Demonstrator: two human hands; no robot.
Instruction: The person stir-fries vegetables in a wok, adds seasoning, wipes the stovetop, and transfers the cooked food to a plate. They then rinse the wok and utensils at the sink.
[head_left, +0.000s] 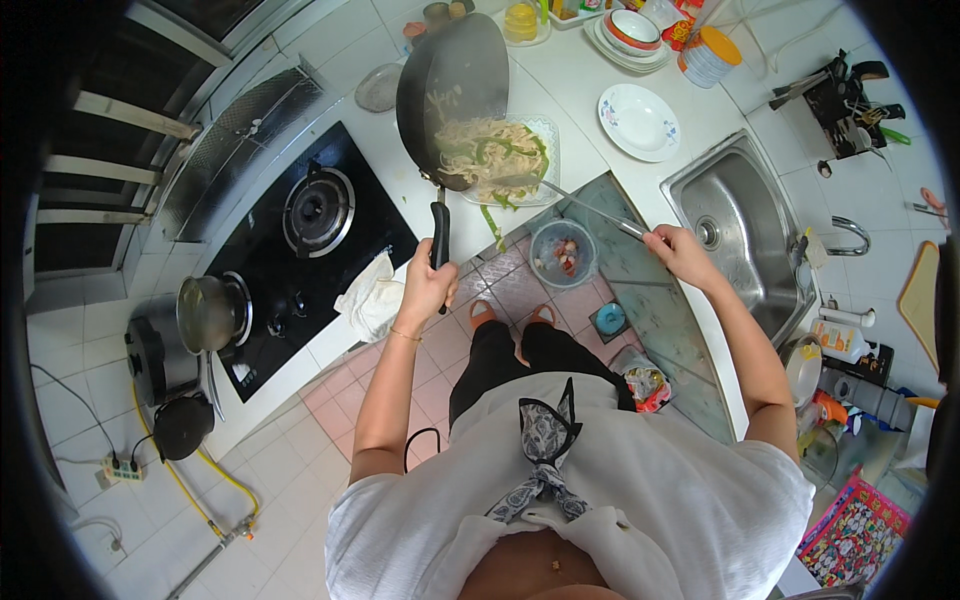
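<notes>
My left hand (430, 280) grips the black handle of a dark wok (454, 90), which is tipped on its side over a patterned glass-like plate (553, 135). Shredded pale food with green strips (499, 154) lies heaped on the plate and against the wok's lower edge. In my right hand (679, 253) is the end of a long metal spatula (592, 204); its blade rests on the food. A few green strips (493, 227) hang over the counter edge near the plate.
A gas hob (322, 262) with a small pot (204, 315) and a white cloth (373, 298) is at left. An empty white plate (639, 122) lies on the counter, near a steel sink (739, 240). A bin (564, 253) with scraps stands on the floor below.
</notes>
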